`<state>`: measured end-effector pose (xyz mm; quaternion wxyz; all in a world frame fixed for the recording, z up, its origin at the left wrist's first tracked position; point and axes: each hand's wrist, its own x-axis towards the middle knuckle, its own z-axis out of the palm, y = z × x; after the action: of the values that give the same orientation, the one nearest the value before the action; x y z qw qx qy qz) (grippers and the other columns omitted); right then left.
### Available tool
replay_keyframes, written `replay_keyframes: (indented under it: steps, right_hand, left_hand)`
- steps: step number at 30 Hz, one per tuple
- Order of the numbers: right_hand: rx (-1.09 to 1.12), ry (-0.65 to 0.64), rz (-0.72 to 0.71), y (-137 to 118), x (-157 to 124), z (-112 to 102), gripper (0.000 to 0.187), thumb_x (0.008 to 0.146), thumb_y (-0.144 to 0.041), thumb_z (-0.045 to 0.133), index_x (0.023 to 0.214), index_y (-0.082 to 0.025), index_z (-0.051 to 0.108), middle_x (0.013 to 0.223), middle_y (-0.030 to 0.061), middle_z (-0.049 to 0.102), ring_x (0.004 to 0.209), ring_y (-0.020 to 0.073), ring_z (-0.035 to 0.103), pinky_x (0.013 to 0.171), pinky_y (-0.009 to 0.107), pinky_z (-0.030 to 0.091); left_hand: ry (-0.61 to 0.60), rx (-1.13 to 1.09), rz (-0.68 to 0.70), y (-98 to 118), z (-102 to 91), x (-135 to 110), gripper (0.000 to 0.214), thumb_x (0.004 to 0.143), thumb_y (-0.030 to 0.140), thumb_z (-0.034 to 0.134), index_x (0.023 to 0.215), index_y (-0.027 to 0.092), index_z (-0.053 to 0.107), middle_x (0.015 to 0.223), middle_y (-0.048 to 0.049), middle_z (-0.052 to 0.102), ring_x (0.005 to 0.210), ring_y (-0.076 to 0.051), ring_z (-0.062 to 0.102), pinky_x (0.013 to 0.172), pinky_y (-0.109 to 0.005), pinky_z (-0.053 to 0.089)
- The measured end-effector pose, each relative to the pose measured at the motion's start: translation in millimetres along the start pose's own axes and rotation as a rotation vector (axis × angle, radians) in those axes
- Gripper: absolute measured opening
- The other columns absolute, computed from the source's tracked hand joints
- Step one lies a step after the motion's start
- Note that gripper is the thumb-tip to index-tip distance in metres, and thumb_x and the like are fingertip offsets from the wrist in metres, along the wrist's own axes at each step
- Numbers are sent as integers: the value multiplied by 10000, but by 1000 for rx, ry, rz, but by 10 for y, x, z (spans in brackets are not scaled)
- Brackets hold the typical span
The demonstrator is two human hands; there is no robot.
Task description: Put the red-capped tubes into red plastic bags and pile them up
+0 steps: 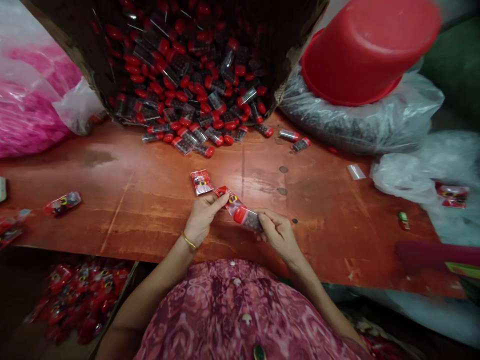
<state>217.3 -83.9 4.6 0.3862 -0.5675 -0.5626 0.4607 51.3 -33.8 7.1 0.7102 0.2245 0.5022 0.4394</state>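
My left hand (202, 215) pinches the end of a small printed wrapper (231, 199), red and clear, above the front of the table. In my right hand (279, 232) is a small clear bottle (250, 219) with a red cap and dark beads inside, gripped at its far end. Its red cap points left and meets the wrapper's right end; I cannot tell how far inside it sits. A stack of flat printed wrappers (201, 181) lies on the table just beyond my left hand.
A tipped carton (296, 55) spills red-capped bottles (198, 140) onto the wooden table (150, 200). Right of it, a red bucket (360, 55) stands upside down on a filled plastic bag (337, 120). A pink-filled bag (33, 110) is left; wrapped bottles (82, 295) lie in a box below.
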Motion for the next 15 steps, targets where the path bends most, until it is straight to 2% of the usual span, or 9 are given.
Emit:
replay_keyframes:
  steps: [4,7,9,12,15]
  right_hand:
    - [-8,42,-36,11,26,37,289,842,-328,422,829,-151,649,655,11,611,568,117,540,509,205,427]
    - [14,47,-52,41,46,78,299,863,-326,394,846,-157,639,648,4,598,526,108,509,481,208,410]
    - [14,56,-84,69,56,110,293,875,-327,388,883,-162,630,658,-1,591,518,105,495,481,213,403]
    - [-10,105,-122,113,72,173,268,883,-327,401,928,-169,613,673,-2,583,535,107,496,502,223,407]
    - [8,198,-81,149,96,261,274,896,-352,395,930,-168,596,594,-22,531,496,106,474,481,227,396]
  left_hand:
    - [-20,-43,21,22,30,-12,359,445,362,833,651,117,670,645,-1,670,587,-82,577,609,-200,458]
    - [-35,-100,-9,19,71,-28,366,436,333,838,678,125,658,656,6,671,586,-86,586,599,-204,459]
    - [-42,-131,22,-11,106,-33,378,425,287,844,707,126,652,686,7,679,605,-83,593,624,-204,461]
    - [-9,-183,93,-89,156,-29,392,431,226,841,755,126,645,721,9,686,623,-73,591,655,-200,456]
    - [44,-243,116,-160,195,-23,388,448,206,833,776,130,639,723,12,685,634,-73,593,663,-199,450]
